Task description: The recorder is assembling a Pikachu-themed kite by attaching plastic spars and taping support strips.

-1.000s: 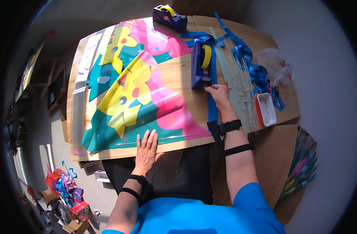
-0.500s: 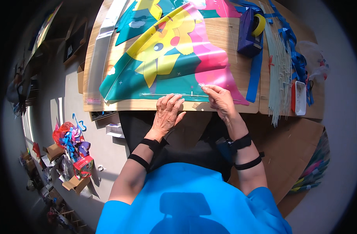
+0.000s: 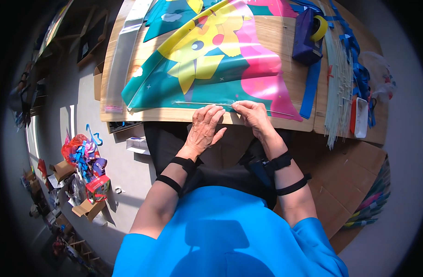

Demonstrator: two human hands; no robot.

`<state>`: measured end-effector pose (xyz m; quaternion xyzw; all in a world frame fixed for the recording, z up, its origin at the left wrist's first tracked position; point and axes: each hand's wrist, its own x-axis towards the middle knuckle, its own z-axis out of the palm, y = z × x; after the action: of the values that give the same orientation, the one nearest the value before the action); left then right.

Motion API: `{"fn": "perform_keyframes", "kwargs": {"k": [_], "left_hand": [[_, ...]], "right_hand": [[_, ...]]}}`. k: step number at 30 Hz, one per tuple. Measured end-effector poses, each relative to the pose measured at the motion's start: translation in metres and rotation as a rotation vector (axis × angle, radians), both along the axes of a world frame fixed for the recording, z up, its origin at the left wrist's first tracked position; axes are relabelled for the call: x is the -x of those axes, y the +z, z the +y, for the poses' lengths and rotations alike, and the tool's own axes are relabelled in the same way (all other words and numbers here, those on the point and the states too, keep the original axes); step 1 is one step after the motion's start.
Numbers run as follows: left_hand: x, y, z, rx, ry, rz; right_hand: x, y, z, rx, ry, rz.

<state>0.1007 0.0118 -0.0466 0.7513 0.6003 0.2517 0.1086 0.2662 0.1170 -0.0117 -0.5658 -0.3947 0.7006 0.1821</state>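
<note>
Head view, scanned left to right with the wooden table [image 3: 128, 115] as our landmark. On the floor well left of the table lies a heap of coloured scraps and small boxes [image 3: 84, 166]. At the table's left end a clear plastic sleeve [image 3: 121, 60] lies lengthwise. Spread over the middle of the table is the kite sheet [image 3: 211, 51], teal, yellow and pink. Along the sheet's near edge, close to the table's front rim, runs a thin clear rod [image 3: 193, 103].

Our left hand [image 3: 204, 129] rests at that front rim, fingers loosely spread and flat, tips touching the sheet's edge, gripping nothing. Just right of it, our right hand [image 3: 250, 115] pinches the rod between curled fingertips.

Toward the table's right end stand a blue tape dispenser [image 3: 308, 34], a blue strip [image 3: 311, 87], a bundle of pale rods [image 3: 338, 78] and a small red-and-white box [image 3: 359, 117].

We judge the risks thus: the glossy sheet may slide off the front rim, since little weight pins it; the rod may bow or slip from the pinch, as only one hand holds it.
</note>
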Motion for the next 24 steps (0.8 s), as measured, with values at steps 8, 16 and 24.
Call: {"fn": "perform_keyframes", "kwargs": {"k": [8, 16, 24], "left_hand": [[-0.004, 0.006, 0.002, 0.011, 0.011, 0.013], [-0.007, 0.009, 0.002, 0.012, 0.018, 0.067], [-0.008, 0.007, 0.002, -0.002, 0.029, 0.069]], "right_hand": [[0.005, -0.014, -0.007, -0.147, -0.059, -0.09], [0.004, -0.022, -0.008, -0.241, -0.028, -0.199], [0.008, 0.001, 0.004, -0.541, 0.1, -0.479]]}}
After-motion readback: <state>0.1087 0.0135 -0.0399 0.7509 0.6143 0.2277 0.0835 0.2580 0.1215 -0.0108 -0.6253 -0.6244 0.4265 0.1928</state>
